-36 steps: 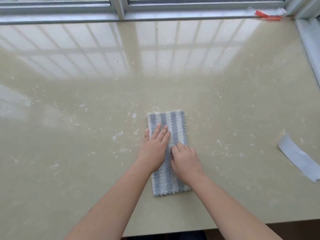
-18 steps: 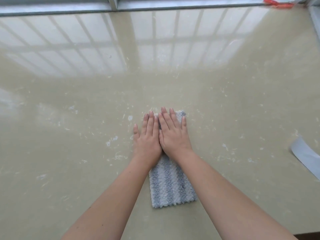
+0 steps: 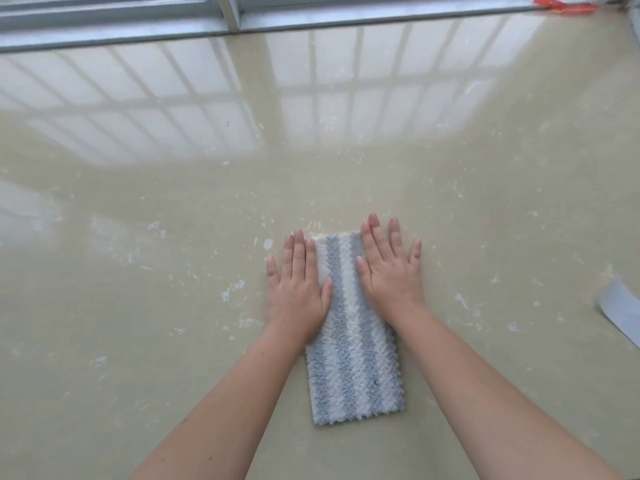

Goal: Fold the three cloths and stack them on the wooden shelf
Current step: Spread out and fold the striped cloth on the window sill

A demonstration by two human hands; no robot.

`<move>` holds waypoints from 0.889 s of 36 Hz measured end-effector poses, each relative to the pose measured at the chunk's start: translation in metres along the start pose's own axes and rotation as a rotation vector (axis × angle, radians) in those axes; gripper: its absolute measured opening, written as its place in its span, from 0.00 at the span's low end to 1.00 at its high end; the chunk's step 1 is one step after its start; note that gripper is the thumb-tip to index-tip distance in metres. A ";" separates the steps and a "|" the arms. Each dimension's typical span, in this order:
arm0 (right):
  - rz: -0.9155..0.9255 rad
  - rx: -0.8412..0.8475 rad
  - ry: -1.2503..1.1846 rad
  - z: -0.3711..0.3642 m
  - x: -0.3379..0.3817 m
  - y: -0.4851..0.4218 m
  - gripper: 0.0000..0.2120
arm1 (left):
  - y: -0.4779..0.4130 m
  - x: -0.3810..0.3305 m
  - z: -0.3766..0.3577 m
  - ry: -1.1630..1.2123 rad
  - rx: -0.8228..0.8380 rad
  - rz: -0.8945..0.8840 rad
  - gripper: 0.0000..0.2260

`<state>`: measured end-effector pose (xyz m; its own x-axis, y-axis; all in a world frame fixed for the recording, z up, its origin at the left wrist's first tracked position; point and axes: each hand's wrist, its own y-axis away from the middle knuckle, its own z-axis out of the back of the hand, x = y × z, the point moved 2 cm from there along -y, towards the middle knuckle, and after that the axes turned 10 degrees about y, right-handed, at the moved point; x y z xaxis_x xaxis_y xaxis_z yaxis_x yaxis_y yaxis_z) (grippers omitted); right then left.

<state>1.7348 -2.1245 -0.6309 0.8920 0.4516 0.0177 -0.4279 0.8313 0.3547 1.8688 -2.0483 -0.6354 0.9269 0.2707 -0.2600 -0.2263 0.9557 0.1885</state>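
A folded cloth (image 3: 353, 368) with grey-blue and white fluffy stripes lies lengthwise on the glossy beige counter (image 3: 173, 306), a narrow rectangle pointing away from me. My left hand (image 3: 298, 292) lies flat with straight fingers on the cloth's far left edge, partly on the counter. My right hand (image 3: 389, 271) presses flat on the far right edge, fingers spread. The middle stripes show between the two hands. No wooden shelf and no other folded cloth is in view.
A grey flat piece (image 3: 620, 310) lies at the right edge of the counter. A window frame (image 3: 235, 15) runs along the back, with a red object (image 3: 561, 5) on the sill at the far right.
My hands, side by side on the cloth's far end half a second ago, have slid apart to its left and right edges. A second ago they were lower, the right one curled.
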 end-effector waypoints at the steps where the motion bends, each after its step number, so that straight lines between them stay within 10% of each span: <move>1: -0.011 -0.019 -0.019 0.001 -0.001 0.002 0.31 | 0.002 0.001 0.001 0.017 -0.054 0.001 0.30; 8: 0.098 -0.386 -0.036 -0.007 0.024 0.038 0.25 | 0.039 -0.013 -0.009 0.115 -0.192 -0.138 0.25; 32: -0.036 -0.347 -0.085 -0.027 0.010 0.075 0.28 | 0.098 0.009 -0.025 0.196 -0.206 0.044 0.25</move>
<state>1.7080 -2.0490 -0.6292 0.9101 0.4036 0.0938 -0.4069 0.9133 0.0179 1.8476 -1.9492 -0.6434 0.8436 0.3105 -0.4381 -0.3396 0.9405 0.0128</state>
